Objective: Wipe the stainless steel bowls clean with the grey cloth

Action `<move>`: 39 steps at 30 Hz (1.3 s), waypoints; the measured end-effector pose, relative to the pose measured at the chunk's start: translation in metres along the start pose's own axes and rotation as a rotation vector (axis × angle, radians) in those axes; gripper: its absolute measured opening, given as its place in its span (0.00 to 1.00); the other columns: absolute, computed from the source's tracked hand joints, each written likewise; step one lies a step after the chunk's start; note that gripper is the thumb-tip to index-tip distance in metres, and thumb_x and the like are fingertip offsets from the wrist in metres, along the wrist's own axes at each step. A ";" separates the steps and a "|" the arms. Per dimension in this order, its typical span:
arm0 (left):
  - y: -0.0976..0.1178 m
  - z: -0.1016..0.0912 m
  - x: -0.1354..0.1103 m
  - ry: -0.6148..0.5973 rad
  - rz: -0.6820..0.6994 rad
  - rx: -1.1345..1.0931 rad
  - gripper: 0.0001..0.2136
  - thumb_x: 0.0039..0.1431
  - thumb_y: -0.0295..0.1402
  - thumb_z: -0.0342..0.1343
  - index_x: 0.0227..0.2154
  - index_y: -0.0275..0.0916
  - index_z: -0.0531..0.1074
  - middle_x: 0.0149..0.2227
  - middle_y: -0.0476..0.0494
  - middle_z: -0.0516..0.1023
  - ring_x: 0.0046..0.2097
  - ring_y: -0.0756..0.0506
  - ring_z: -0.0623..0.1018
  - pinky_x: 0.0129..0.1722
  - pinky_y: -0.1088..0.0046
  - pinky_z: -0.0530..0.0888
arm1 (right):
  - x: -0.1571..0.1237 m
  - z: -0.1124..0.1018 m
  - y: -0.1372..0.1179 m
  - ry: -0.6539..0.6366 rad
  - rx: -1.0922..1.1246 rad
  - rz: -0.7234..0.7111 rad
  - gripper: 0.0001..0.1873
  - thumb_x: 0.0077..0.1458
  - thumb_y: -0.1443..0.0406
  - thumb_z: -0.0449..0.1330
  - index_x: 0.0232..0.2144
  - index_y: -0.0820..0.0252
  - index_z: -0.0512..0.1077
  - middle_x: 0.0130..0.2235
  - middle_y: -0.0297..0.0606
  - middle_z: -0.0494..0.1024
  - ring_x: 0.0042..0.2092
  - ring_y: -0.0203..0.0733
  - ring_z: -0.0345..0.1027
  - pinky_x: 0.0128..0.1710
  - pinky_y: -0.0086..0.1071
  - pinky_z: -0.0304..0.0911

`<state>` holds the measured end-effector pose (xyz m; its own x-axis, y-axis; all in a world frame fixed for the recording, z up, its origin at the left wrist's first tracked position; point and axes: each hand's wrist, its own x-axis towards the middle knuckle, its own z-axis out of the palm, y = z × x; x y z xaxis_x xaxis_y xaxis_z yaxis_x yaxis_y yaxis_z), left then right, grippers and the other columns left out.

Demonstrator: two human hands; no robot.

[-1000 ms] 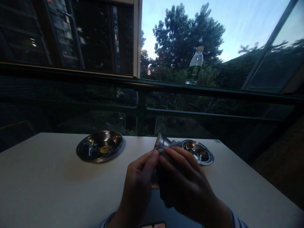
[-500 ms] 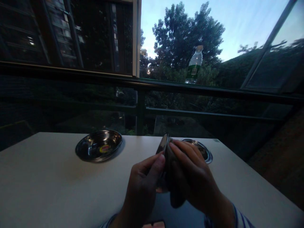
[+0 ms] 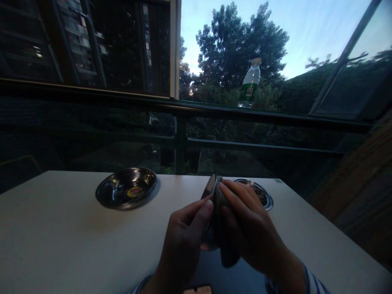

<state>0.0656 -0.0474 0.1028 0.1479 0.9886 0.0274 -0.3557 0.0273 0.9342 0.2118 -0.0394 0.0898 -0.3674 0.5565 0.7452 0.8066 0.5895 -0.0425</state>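
Note:
Both my hands meet over the near middle of a white table (image 3: 61, 241). My left hand (image 3: 183, 241) grips the near rim of a small steel bowl (image 3: 211, 187) that is tipped on its edge. Against the bowl's right side my right hand (image 3: 248, 228) presses a dark cloth (image 3: 229, 255), whose end hangs below my fingers. A steel dish (image 3: 127, 192) with a coloured sticker inside sits on the table to the left. Behind my right hand lies another steel dish (image 3: 263, 196), partly hidden.
A dark railing (image 3: 275, 118) runs across behind the table, with a plastic water bottle (image 3: 248, 83) standing on it. Beyond it are trees and dusk sky. The table's right edge slants down towards the lower right corner.
The bowl has turned from lying tilted with its base up to standing on its edge. My right hand has slid up over it with the cloth. In the last half second almost nothing has moved.

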 end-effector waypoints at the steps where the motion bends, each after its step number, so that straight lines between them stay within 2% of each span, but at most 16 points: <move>1: 0.000 0.000 0.000 -0.007 -0.007 0.000 0.11 0.50 0.37 0.56 0.32 0.36 0.78 0.27 0.45 0.77 0.32 0.47 0.75 0.36 0.72 0.72 | 0.000 0.000 0.000 -0.002 0.001 -0.015 0.22 0.56 0.67 0.49 0.54 0.64 0.59 0.53 0.50 0.63 0.53 0.51 0.56 0.49 0.50 0.59; 8: 0.002 -0.012 0.009 -0.032 -0.060 -0.034 0.15 0.50 0.39 0.56 0.39 0.37 0.75 0.35 0.43 0.77 0.36 0.46 0.75 0.30 0.74 0.72 | -0.003 0.008 -0.012 0.032 0.012 -0.162 0.24 0.54 0.69 0.51 0.54 0.67 0.58 0.54 0.53 0.61 0.55 0.54 0.53 0.49 0.50 0.59; 12: 0.003 -0.016 0.011 -0.035 -0.120 -0.054 0.18 0.51 0.42 0.54 0.42 0.37 0.72 0.32 0.44 0.76 0.32 0.46 0.75 0.24 0.73 0.71 | -0.004 0.009 -0.018 0.034 -0.009 -0.214 0.23 0.53 0.70 0.52 0.53 0.68 0.60 0.54 0.53 0.62 0.55 0.55 0.53 0.47 0.50 0.60; 16: 0.002 -0.015 0.012 -0.006 -0.120 -0.074 0.18 0.50 0.43 0.55 0.39 0.36 0.73 0.30 0.44 0.76 0.32 0.46 0.75 0.24 0.75 0.71 | -0.004 0.009 -0.021 0.030 -0.029 -0.252 0.24 0.52 0.70 0.52 0.52 0.70 0.61 0.53 0.53 0.63 0.54 0.56 0.53 0.46 0.50 0.60; 21: 0.001 -0.014 0.013 -0.059 -0.144 -0.122 0.18 0.50 0.43 0.55 0.39 0.36 0.73 0.30 0.44 0.76 0.28 0.48 0.74 0.21 0.77 0.70 | -0.004 0.007 -0.023 0.003 -0.030 -0.249 0.24 0.52 0.69 0.52 0.52 0.69 0.62 0.53 0.51 0.64 0.53 0.54 0.54 0.46 0.49 0.60; 25: 0.000 -0.014 0.011 -0.057 -0.149 -0.112 0.17 0.50 0.44 0.54 0.38 0.39 0.74 0.29 0.46 0.76 0.27 0.49 0.73 0.23 0.74 0.71 | -0.004 0.009 -0.020 0.010 -0.025 -0.232 0.24 0.52 0.69 0.52 0.53 0.68 0.61 0.53 0.50 0.64 0.54 0.53 0.54 0.47 0.48 0.59; 28: -0.004 -0.012 0.009 -0.043 -0.131 -0.054 0.16 0.49 0.43 0.56 0.37 0.38 0.75 0.29 0.46 0.76 0.30 0.48 0.74 0.25 0.76 0.71 | -0.004 0.009 -0.011 0.029 -0.023 -0.146 0.23 0.54 0.67 0.52 0.52 0.67 0.61 0.53 0.50 0.62 0.54 0.52 0.53 0.49 0.49 0.58; 31: -0.007 -0.009 0.008 -0.061 -0.113 0.008 0.16 0.47 0.43 0.57 0.36 0.37 0.76 0.26 0.46 0.75 0.28 0.49 0.73 0.23 0.78 0.69 | -0.004 0.007 -0.005 0.015 -0.022 -0.043 0.22 0.55 0.67 0.50 0.53 0.67 0.60 0.52 0.50 0.63 0.53 0.51 0.54 0.50 0.49 0.58; 37: -0.003 -0.014 0.011 -0.009 -0.058 0.034 0.17 0.48 0.43 0.56 0.38 0.38 0.75 0.27 0.46 0.74 0.28 0.48 0.73 0.22 0.76 0.70 | -0.004 0.007 -0.017 0.004 -0.043 -0.195 0.24 0.52 0.68 0.52 0.53 0.69 0.60 0.54 0.53 0.61 0.55 0.55 0.52 0.48 0.50 0.59; 39: -0.002 -0.016 0.012 -0.005 -0.058 0.042 0.17 0.49 0.44 0.55 0.38 0.39 0.75 0.26 0.48 0.73 0.27 0.49 0.72 0.21 0.76 0.69 | -0.003 0.008 -0.018 -0.003 -0.049 -0.197 0.25 0.53 0.68 0.52 0.53 0.69 0.60 0.54 0.53 0.61 0.55 0.55 0.52 0.48 0.50 0.59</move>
<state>0.0536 -0.0332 0.0959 0.1722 0.9847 -0.0255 -0.3071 0.0782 0.9485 0.1946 -0.0475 0.0830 -0.5219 0.4347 0.7339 0.7402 0.6585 0.1364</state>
